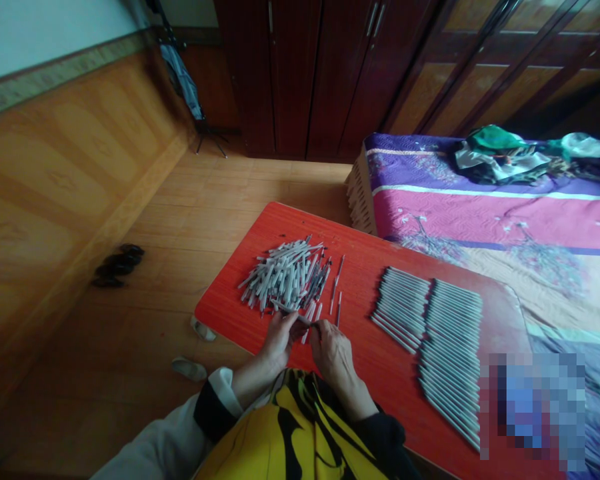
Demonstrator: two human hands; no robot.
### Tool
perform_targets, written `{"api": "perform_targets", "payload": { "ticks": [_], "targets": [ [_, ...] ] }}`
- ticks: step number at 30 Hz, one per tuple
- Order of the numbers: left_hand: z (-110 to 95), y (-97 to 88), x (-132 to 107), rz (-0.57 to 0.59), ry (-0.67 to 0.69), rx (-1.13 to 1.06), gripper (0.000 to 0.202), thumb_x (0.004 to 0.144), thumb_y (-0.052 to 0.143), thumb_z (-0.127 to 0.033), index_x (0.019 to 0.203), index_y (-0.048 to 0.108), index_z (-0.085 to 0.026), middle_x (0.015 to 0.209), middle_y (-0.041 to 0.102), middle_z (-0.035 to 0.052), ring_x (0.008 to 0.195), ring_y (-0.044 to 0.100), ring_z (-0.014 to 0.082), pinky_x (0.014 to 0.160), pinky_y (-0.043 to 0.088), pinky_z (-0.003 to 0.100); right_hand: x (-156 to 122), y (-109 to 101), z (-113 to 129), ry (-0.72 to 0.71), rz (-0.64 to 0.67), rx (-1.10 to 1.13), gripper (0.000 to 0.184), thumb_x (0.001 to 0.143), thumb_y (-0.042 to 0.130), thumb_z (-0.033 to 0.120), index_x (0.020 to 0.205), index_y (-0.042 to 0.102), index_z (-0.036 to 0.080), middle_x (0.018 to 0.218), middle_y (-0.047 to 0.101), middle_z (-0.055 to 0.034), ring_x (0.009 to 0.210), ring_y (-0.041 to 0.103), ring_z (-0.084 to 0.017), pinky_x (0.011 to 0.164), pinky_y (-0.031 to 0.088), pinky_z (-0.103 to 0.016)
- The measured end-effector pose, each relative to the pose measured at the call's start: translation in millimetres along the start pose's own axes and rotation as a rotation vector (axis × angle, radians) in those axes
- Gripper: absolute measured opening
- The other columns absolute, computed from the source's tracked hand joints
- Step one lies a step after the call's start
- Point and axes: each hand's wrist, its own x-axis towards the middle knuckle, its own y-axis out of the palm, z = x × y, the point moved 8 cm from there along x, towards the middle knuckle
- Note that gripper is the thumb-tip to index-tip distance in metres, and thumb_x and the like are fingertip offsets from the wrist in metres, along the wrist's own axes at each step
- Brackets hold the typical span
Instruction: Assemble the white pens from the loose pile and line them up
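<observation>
Wears a yellow-and-black garment [260, 433], nearest the camera, with a pale sleeve [173, 427] on the left arm and a dark sleeve [383, 433] on the right. Brings both hands close together over the near side of a red table [363, 263]. Grips a slim grey piece [303, 320] in the left hand [280, 335], with fingers curled about it, and pinches its right end with the right hand [333, 350]. Cannot tell what lies under the fingertips.

Holds this piece just in front of a heaped pile of slim sticks [283, 273], grey and white with darker ones on the right side. Has a few loose sticks [336, 287] beside the heap. Farther right, has a shorter row of sticks [404, 303] and a longer row of sticks [453, 353], close together and laid near parallel.

Past the table, faces a bed [500, 217] with crumpled cloth [505, 160] on top, and a dark wardrobe [295, 80]. Leftward, overlooks black footwear [119, 263] and pale slippers [189, 368] on the floor [150, 320].
</observation>
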Motion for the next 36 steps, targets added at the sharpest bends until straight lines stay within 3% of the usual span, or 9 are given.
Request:
{"api": "perform_targets", "payload": {
  "ticks": [6, 8, 13, 17, 21, 27, 33, 36],
  "targets": [
    [-1.7, -3.6, 0.9, -0.016, 0.054, 0.101, 0.030, 0.064, 0.071, -0.032, 0.079, 0.053, -0.015, 0.063, 0.066, 0.0028, 0.059, 0.064, 0.0181, 0.056, 0.048, 0.027, -3.1, 30.1, -20.9, 0.340, 0.215, 0.640, 0.042, 0.090, 0.024, 0.041, 0.063, 0.047, 0.018, 0.047, 0.050, 0.0006, 0.040, 0.046, -0.011, 0.042, 0.034, -0.020],
    [-3.9, -4.4, 2.4, -0.009, 0.070, 0.097, 0.030, 0.065, 0.070, -0.033, 0.082, 0.053, -0.015, 0.065, 0.066, 0.0022, 0.058, 0.064, 0.0170, 0.056, 0.049, 0.027, -4.3, 32.7, -21.6, 0.363, 0.222, 0.733, 0.043, 0.089, 0.027, 0.047, 0.068, 0.050, 0.017, 0.051, 0.053, -0.0002, 0.043, 0.048, -0.011, 0.042, 0.036, -0.020],
    [-6.9, -5.8, 4.7, -0.002, 0.077, 0.058, 0.028, 0.067, 0.068, -0.029, 0.085, 0.052, -0.016, 0.067, 0.065, 0.0007, 0.056, 0.062, 0.0135, 0.056, 0.049, 0.025, -2.5, 11.4, -19.2, 0.247, 0.047, 0.447, 0.028, 0.084, 0.045, 0.039, 0.094, 0.056, 0.015, 0.068, 0.062, -0.0029, 0.058, 0.056, -0.014, 0.053, 0.039, -0.021],
    [-4.3, -4.5, 2.6, 0.014, 0.054, 0.074, 0.026, 0.068, 0.068, -0.028, 0.084, 0.052, -0.015, 0.067, 0.065, 0.0013, 0.059, 0.063, 0.0150, 0.055, 0.048, 0.025, -0.5, 12.3, -14.9, 0.182, 0.067, 0.184, 0.022, 0.086, 0.041, 0.031, 0.084, 0.058, 0.017, 0.069, 0.064, -0.0045, 0.061, 0.059, -0.015, 0.054, 0.036, -0.021],
    [-1.5, -8.1, 1.0, -0.007, 0.039, 0.110, 0.027, 0.068, 0.068, -0.029, 0.082, 0.051, -0.015, 0.065, 0.065, 0.0021, 0.060, 0.064, 0.0166, 0.055, 0.048, 0.026, -1.3, 20.1, -19.0, 0.213, 0.128, 0.017, 0.032, 0.090, 0.034, 0.033, 0.073, 0.057, 0.017, 0.061, 0.063, -0.0056, 0.052, 0.057, -0.015, 0.047, 0.028, -0.023],
    [1.6, -13.6, 2.8, -0.010, 0.035, 0.099, 0.031, 0.066, 0.069, -0.031, 0.086, 0.051, -0.015, 0.066, 0.064, 0.0011, 0.058, 0.063, 0.0157, 0.053, 0.048, 0.026, -4.5, 21.5, -16.3, 0.200, 0.159, 0.097, 0.026, 0.089, 0.039, 0.035, 0.082, 0.058, 0.017, 0.067, 0.065, -0.0041, 0.059, 0.060, -0.014, 0.050, 0.030, -0.020],
    [4.2, -14.3, 1.6, -0.015, 0.014, 0.114, 0.030, 0.065, 0.069, -0.032, 0.083, 0.051, -0.015, 0.065, 0.064, 0.0013, 0.058, 0.063, 0.0156, 0.056, 0.049, 0.026, -6.7, 28.4, -19.3, 0.212, 0.167, 0.090, 0.035, 0.091, 0.032, 0.032, 0.069, 0.055, 0.017, 0.059, 0.062, -0.0059, 0.052, 0.058, -0.014, 0.049, 0.030, -0.021],
    [4.6, -16.4, 2.1, -0.039, 0.005, 0.106, 0.031, 0.064, 0.070, -0.031, 0.083, 0.051, -0.015, 0.065, 0.064, 0.0011, 0.057, 0.063, 0.0153, 0.055, 0.049, 0.027, -6.8, 27.3, -20.5, 0.236, 0.164, 0.178, 0.034, 0.090, 0.034, 0.036, 0.074, 0.056, 0.017, 0.060, 0.063, -0.0052, 0.053, 0.058, -0.014, 0.049, 0.032, -0.020]
  ]
}}
